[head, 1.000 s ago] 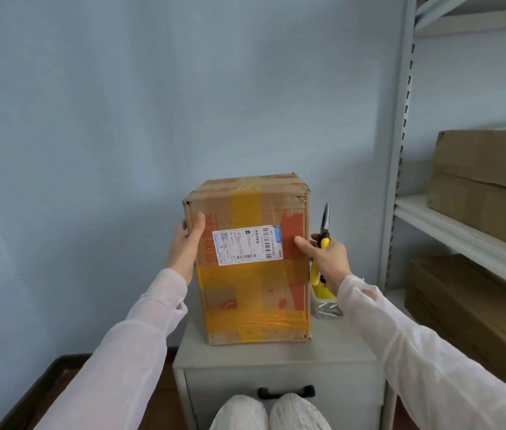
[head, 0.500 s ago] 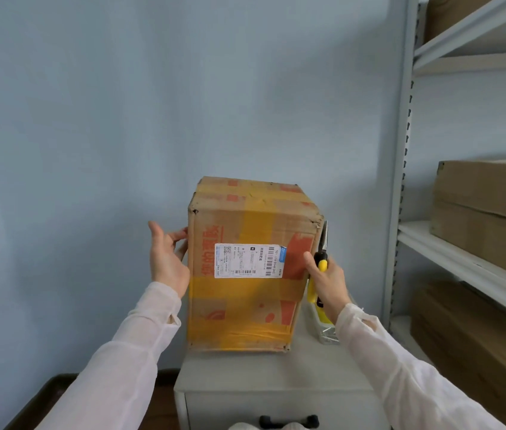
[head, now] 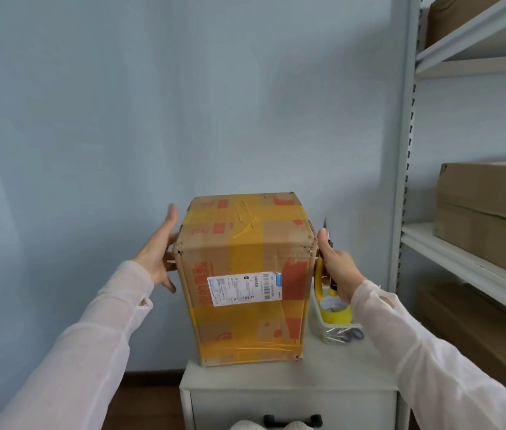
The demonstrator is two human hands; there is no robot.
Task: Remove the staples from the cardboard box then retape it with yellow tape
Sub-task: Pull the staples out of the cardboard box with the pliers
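Left hand [head: 160, 259] open, fingers straight, palm twd near side face of cardboard box [head: 245, 274]; touching or just off it, can't tell. Right hand [head: 337, 268] wrapped round yellow-handled tool [head: 318, 279], metal tip up past thumb; pliers or snips, can't tell. Thumb at box's top corner on that side.

Box upright between both hands, shipping label [head: 245, 288] facing wearer, old yellow tape bands over top & front. No staples visible from this angle.

Step, prob.: turning/positioning box to find staples.
- Press open palm flat to steady; pivot box on its base, don't lift.
- Keep tool tip pointed away from thumb & from other hand while box moves.
- Base sits close to cabinet edge on open-hand side, so no shoving that way.
- Clear tray [head: 323, 332] directly under tool hand; mind wrist/sleeve so it doesn't get knocked.
- Get a flap seam facing up before prying; lever staples slowly to avoid tearing card.

Yellow tape roll [head: 337, 311] in that tray, just below tool hand, ready for retaping; poss. scissors at tray's near end.

White cabinet top [head: 338, 367] under box, black drawer handle [head: 292, 420] below. Pale blue wall [head: 152, 103] beyond both hands. Metal shelf rack [head: 407, 150] out past tool hand, brown cartons [head: 490, 206] on it. Dark wood floor [head: 146, 395] under open-hand forearm.
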